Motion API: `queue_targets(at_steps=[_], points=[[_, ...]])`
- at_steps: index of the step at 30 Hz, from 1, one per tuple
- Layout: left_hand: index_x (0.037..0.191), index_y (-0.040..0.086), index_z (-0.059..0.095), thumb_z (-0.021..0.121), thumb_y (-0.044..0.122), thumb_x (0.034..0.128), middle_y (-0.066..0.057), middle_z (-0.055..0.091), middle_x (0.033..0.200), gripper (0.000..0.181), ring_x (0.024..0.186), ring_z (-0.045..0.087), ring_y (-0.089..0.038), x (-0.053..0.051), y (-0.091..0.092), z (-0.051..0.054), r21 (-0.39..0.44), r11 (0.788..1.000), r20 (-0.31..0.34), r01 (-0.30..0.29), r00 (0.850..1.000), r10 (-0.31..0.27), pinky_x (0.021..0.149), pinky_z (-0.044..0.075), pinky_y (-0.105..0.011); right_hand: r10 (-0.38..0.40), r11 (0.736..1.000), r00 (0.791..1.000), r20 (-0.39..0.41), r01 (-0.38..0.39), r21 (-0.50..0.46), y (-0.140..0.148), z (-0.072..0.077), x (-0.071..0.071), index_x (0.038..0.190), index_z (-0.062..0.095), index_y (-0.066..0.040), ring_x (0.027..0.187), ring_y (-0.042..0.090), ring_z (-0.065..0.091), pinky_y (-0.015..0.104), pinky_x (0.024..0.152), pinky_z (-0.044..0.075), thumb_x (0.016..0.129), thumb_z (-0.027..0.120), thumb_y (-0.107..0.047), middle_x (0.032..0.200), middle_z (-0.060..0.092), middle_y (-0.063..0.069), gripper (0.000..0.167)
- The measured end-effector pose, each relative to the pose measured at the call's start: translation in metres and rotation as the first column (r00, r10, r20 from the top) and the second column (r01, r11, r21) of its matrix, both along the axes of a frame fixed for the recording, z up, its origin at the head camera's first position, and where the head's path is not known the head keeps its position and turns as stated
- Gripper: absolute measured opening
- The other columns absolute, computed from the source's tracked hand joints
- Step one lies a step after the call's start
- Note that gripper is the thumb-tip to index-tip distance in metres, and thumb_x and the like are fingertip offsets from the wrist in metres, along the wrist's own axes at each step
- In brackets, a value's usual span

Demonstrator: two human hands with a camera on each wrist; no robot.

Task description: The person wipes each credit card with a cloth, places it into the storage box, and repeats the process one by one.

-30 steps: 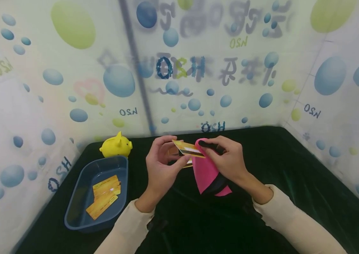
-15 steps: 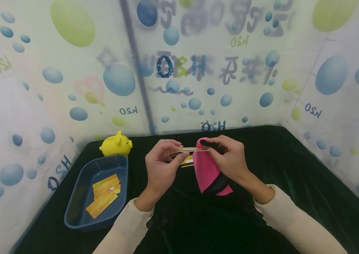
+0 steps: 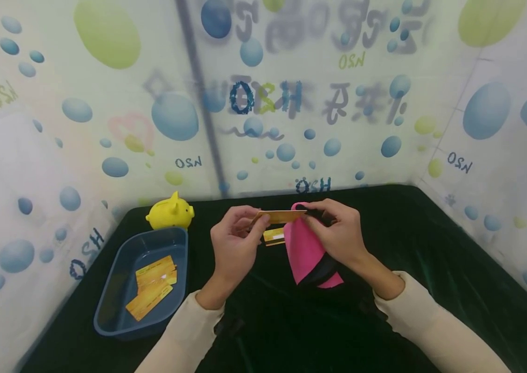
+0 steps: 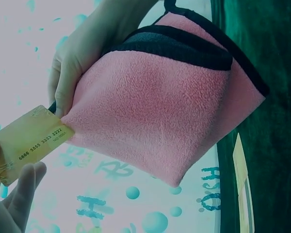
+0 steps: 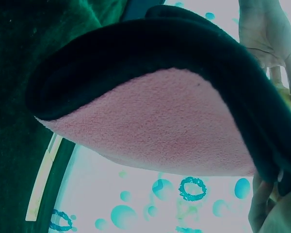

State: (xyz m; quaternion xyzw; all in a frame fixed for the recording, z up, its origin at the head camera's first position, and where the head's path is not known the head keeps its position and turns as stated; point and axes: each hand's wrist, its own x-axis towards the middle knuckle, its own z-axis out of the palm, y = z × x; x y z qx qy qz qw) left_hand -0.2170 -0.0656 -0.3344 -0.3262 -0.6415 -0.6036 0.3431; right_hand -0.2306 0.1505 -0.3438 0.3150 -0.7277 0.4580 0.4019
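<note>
In the head view, my left hand point(image 3: 235, 243) pinches a gold bank card point(image 3: 281, 216) between thumb and fingers. Its number side shows in the left wrist view, where the card point(image 4: 31, 145) reaches the cloth's edge. My right hand point(image 3: 338, 233) grips a pink fleece cloth point(image 3: 301, 254) with black trim, which hangs folded below the fingers. The card's right end meets the cloth at the right fingertips; whether those fingers also pinch the card is unclear. Behind the hands, another gold card point(image 3: 272, 237) lies on the dark table, partly hidden by the cloth.
A blue tray point(image 3: 104, 316) stands at the left of the dark green cloth-covered table point(image 3: 305, 331), with several gold cards point(image 3: 153, 285) in it. Behind the tray sits a yellow piggy bank point(image 3: 170, 212). A patterned curtain point(image 3: 263, 155) encloses the back and sides.
The card in my left hand has turned over from its black-striped side, through edge-on, to a plain gold side. My right hand keeps its grip on the cloth, nearly still.
</note>
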Motion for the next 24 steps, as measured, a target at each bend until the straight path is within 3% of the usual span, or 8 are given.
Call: queue_targets(at_steps=[10,19,24], points=[[0.12,0.003,0.065,0.068,-0.003,0.0905,-0.016,0.071,0.1,0.03,0.074,0.074,-0.029,-0.0016,-0.003,-0.0023,-0.046,0.999,0.028,0.002,1.0,-0.001,0.052,0.057,-0.027,0.004,1.0,0.999,0.032,-0.003,-0.005,0.0023,-0.0006,-0.0007,0.105,0.075,-0.003,0.059,0.013,0.054,0.02,0.053,0.047,0.081,0.078,0.005,0.096,0.075,0.007,0.026],[0.119,0.0,0.063,0.067,0.001,0.0931,-0.013,0.069,0.103,0.026,0.079,0.075,-0.024,-0.0013,-0.0032,-0.0024,-0.054,0.998,0.078,-0.029,0.996,0.033,0.053,0.058,-0.029,-0.018,1.0,0.998,0.06,0.019,-0.018,0.0034,-0.0012,-0.002,0.105,0.075,-0.002,0.06,0.011,0.056,0.021,0.054,0.049,0.081,0.079,0.004,0.095,0.075,0.009,0.025],[0.12,0.0,0.06,0.068,0.007,0.094,-0.013,0.069,0.105,0.028,0.073,0.074,-0.024,-0.0013,-0.003,-0.0021,-0.049,0.998,0.121,-0.044,0.991,0.05,0.051,0.057,-0.029,-0.023,0.999,0.998,0.059,0.025,-0.027,0.0051,0.0003,-0.002,0.105,0.076,-0.003,0.061,0.011,0.057,0.021,0.055,0.05,0.081,0.079,0.003,0.096,0.075,0.008,0.025]])
